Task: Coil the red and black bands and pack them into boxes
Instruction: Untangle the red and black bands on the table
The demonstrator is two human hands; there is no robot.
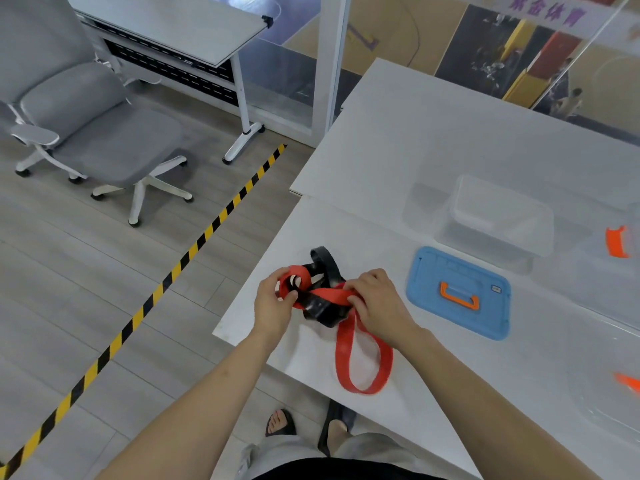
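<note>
Pinching the red band point(325, 295) between them, both hands point(273, 303) point(377, 299) are gripping its tangle while its long loop is trailing toward the person.

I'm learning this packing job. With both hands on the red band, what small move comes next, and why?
Probably lift the red band clear of the black band: both hands, left and right, grip it, but the bands are still tangled, neither coiled.

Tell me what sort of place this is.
Probably an office or workroom beside an indoor sports court: a grey office chair, a folding desk, hazard tape on the floor, and court markings beyond the glass partition.
</note>
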